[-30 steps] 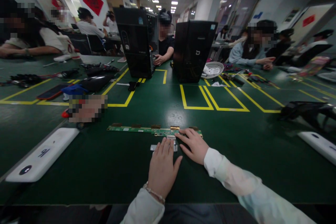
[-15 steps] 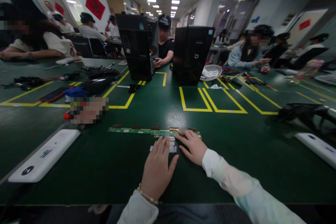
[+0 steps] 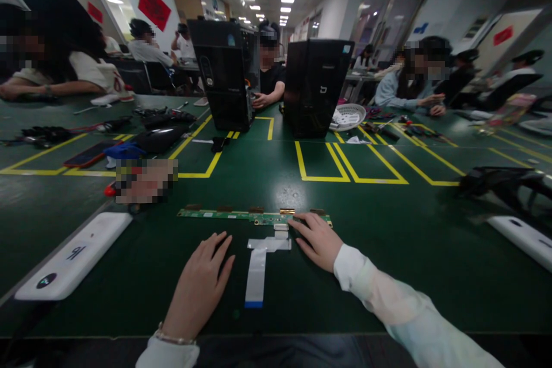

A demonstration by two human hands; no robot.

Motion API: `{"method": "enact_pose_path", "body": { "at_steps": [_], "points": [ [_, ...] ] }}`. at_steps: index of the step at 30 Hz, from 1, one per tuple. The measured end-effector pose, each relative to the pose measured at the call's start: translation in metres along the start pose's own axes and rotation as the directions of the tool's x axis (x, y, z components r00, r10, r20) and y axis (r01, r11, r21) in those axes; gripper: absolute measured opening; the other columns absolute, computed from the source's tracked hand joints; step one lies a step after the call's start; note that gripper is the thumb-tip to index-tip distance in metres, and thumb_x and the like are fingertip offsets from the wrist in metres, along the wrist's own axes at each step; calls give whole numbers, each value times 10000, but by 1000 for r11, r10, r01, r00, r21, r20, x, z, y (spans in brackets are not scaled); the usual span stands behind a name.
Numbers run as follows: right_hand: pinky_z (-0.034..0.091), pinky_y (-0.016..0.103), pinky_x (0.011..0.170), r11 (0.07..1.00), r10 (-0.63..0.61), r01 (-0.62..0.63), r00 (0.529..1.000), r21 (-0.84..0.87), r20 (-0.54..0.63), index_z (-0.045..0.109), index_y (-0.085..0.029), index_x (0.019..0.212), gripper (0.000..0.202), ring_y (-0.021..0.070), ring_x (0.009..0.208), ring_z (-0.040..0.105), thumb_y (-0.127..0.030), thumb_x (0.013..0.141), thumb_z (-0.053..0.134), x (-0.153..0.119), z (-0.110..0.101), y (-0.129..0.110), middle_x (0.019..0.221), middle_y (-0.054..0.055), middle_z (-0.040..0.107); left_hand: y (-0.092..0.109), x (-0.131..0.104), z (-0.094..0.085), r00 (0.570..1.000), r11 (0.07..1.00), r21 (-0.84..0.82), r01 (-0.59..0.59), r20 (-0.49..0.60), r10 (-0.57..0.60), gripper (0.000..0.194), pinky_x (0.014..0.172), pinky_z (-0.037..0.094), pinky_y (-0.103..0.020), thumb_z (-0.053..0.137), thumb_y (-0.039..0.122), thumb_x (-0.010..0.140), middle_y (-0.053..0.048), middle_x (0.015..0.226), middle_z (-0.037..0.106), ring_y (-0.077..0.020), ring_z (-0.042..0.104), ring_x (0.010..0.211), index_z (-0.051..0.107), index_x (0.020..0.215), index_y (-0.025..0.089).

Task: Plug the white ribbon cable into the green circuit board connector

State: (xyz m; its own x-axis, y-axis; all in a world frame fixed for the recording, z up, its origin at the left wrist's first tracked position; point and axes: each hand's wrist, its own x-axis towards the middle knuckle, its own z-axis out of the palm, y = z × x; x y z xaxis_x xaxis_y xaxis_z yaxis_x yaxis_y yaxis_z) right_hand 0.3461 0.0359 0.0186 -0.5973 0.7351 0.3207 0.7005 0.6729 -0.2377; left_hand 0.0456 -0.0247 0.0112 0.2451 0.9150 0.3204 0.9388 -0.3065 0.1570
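Note:
A long, narrow green circuit board [image 3: 233, 215] lies across the table in front of me. From its near edge a white flat ribbon cable [image 3: 257, 273] runs toward me, bent sideways partway and ending in a blue tip. My right hand [image 3: 317, 238] rests over the board's right part with fingers spread, its fingertips touching the board beside the cable's connector. To the left of the cable, my left hand [image 3: 200, 276] is apart from board and cable, fingers extended and holding nothing.
Two black computer towers [image 3: 222, 75] stand at the back, with a person behind them. White power banks [image 3: 75, 256] lie at both sides. Yellow tape [image 3: 323, 180] outlines areas on the green table. A white basket [image 3: 348, 117] and tangled black cables [image 3: 43, 135] sit farther back.
My left hand has moved left, off the ribbon cable, which now shows down to its blue end. My right hand stays at the board.

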Motion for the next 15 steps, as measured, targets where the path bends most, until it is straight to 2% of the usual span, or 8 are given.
{"method": "enact_pose_path", "body": {
  "at_steps": [3, 7, 11, 15],
  "points": [
    [415, 500, 983, 999, -31, 32, 999, 20, -11, 487, -186, 1323, 422, 272, 1190, 442, -227, 904, 446, 0, 0, -4, 1290, 152, 489, 6, 5, 1, 1000, 1000, 22, 2, -2, -2, 469, 1060, 384, -494, 406, 381, 924, -149, 1327, 548, -295, 484, 1248, 538, 1292, 121],
    [352, 505, 1043, 997, -73, 71, 996, 24, 55, 483, -221, 1349, 447, 291, 1292, 358, -329, 916, 466, 0, -1, -15, 1402, 151, 396, 9, 8, 3, 1000, 1000, 27, 8, -7, -8, 468, 1063, 381, -495, 412, 375, 919, -144, 1326, 552, -294, 482, 1252, 538, 1294, 126],
    [296, 533, 1074, 999, -44, 46, 990, -8, 137, 479, -260, 1362, 481, 316, 1347, 290, -431, 912, 468, 1, -1, -21, 1468, 142, 323, 9, 8, 3, 1000, 999, 43, 8, 1, -8, 469, 1065, 376, -495, 406, 371, 922, -144, 1331, 546, -291, 475, 1258, 528, 1304, 128],
    [278, 531, 1087, 1000, -11, 15, 983, -23, 183, 460, -269, 1379, 493, 312, 1354, 295, -427, 912, 473, 2, -1, -22, 1476, 135, 329, 10, 8, 2, 1000, 998, 59, 8, 14, -9, 469, 1065, 377, -494, 396, 371, 928, -140, 1337, 540, -287, 472, 1259, 522, 1310, 131]
  ]
}}
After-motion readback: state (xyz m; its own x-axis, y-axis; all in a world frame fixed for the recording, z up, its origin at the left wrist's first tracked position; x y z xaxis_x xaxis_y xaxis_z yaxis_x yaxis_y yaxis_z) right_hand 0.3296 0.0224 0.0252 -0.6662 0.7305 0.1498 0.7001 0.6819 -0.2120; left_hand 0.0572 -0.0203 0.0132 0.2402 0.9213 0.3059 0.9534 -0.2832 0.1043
